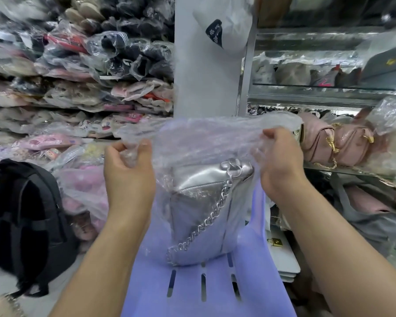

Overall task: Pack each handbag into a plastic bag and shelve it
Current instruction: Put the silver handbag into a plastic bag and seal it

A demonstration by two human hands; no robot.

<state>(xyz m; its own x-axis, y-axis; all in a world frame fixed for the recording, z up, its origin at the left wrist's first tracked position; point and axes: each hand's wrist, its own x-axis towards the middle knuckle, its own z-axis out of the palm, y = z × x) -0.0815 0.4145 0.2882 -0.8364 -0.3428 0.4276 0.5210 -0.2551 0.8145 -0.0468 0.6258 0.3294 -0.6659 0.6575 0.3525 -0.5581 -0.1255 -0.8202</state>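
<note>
A silver handbag with a silver chain strap sits inside a clear plastic bag, standing on the seat of a purple plastic chair. My left hand grips the plastic bag's open top at its left side. My right hand pinches the top edge at its right side. The bag's mouth is stretched between both hands above the handbag.
A pink handbag with gold chain lies on the metal shelf at right. A black backpack stands at left. Stacks of bagged goods fill the left wall. White boxes sit beside the chair.
</note>
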